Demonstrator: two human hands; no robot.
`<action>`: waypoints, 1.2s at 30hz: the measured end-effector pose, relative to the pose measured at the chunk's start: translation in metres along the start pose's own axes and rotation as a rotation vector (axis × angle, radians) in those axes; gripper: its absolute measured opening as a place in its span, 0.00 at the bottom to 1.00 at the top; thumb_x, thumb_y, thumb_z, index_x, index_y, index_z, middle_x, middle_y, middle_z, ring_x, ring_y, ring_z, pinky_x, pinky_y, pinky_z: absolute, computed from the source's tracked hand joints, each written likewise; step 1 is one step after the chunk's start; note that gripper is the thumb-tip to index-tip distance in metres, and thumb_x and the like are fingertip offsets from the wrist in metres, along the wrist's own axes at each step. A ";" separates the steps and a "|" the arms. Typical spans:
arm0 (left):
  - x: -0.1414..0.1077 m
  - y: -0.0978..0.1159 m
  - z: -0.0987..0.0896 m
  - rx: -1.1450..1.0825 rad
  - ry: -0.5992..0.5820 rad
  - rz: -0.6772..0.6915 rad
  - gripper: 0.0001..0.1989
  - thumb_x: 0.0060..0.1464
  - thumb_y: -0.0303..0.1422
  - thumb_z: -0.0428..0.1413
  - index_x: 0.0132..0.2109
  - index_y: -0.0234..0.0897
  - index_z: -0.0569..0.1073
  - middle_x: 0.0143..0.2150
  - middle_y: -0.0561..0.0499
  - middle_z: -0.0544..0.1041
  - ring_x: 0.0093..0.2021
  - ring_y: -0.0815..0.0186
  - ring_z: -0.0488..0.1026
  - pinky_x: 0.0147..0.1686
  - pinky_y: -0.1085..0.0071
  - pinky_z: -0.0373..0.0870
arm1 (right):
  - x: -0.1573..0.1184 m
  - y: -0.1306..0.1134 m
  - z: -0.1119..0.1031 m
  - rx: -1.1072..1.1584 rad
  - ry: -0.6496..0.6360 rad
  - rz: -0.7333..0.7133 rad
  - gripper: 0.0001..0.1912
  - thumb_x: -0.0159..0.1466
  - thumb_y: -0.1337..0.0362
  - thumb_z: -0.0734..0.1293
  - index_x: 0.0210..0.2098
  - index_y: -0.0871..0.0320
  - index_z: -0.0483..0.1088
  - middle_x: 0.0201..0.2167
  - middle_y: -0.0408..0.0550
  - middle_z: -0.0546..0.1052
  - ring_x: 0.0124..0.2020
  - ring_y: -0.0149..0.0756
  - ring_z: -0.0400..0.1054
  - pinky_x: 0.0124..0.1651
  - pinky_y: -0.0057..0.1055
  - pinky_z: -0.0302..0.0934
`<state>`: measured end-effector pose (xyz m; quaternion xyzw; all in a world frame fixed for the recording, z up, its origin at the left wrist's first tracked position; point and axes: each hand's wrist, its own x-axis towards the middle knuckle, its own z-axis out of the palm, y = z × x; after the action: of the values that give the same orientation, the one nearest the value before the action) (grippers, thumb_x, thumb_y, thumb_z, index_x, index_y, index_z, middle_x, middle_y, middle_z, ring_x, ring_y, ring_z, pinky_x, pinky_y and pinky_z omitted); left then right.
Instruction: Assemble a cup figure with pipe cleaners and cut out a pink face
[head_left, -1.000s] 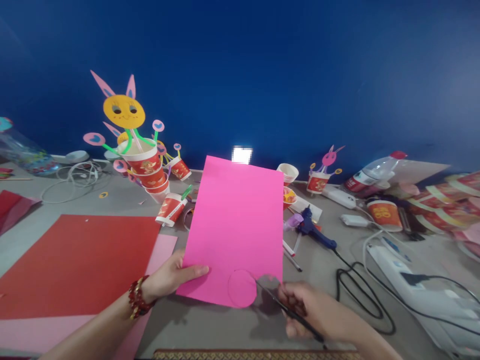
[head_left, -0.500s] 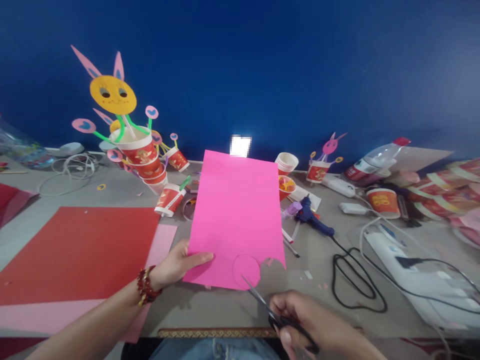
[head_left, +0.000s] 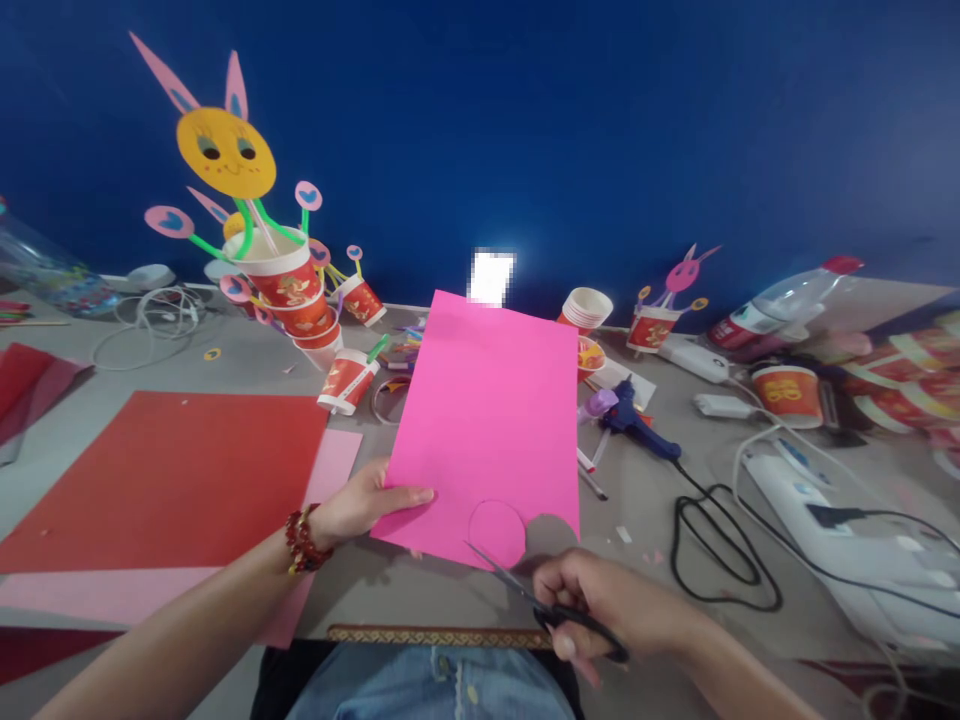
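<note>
A bright pink sheet of paper (head_left: 491,410) is held up over the table, tilted, with a circle outlined near its lower edge and a curved notch cut out beside it. My left hand (head_left: 371,505) pinches the sheet at its lower left, thumb on top. In my right hand (head_left: 589,600) is a pair of scissors (head_left: 517,585) with black handles, my fingers through the loops. The blades reach the sheet's lower edge, across the bottom of the outlined circle. Whether the blades are parted is hard to make out.
Red sheets (head_left: 187,480) over pale pink paper lie at left. Behind them stand paper-cup figures (head_left: 277,270) with a yellow rabbit face. At right are a blue glue gun (head_left: 637,425), its black cord (head_left: 720,550), a white power strip (head_left: 832,560) and a plastic bottle (head_left: 780,300).
My view has shifted slightly, so the whole scene sits differently. The scissor tips have moved left along the circle's lower edge. Both hands keep their grips.
</note>
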<state>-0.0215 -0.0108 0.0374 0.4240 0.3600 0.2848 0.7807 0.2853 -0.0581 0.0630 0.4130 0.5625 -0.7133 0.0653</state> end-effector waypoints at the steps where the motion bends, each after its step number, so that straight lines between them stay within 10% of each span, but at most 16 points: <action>1: 0.000 -0.001 -0.001 0.000 0.003 0.004 0.14 0.52 0.39 0.66 0.38 0.31 0.76 0.27 0.48 0.81 0.22 0.63 0.78 0.21 0.73 0.74 | 0.000 -0.001 -0.001 -0.006 -0.003 0.005 0.18 0.57 0.49 0.71 0.28 0.55 0.62 0.14 0.35 0.70 0.13 0.24 0.56 0.15 0.19 0.51; 36: 0.001 0.002 -0.002 -0.016 -0.008 -0.034 0.16 0.51 0.40 0.67 0.37 0.31 0.75 0.25 0.49 0.80 0.21 0.64 0.77 0.19 0.74 0.74 | 0.002 -0.004 0.001 0.006 -0.006 0.026 0.17 0.53 0.54 0.73 0.28 0.56 0.62 0.17 0.34 0.68 0.17 0.23 0.59 0.20 0.19 0.49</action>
<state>-0.0227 -0.0080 0.0375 0.4127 0.3614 0.2728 0.7903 0.2809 -0.0571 0.0642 0.4183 0.5546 -0.7154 0.0752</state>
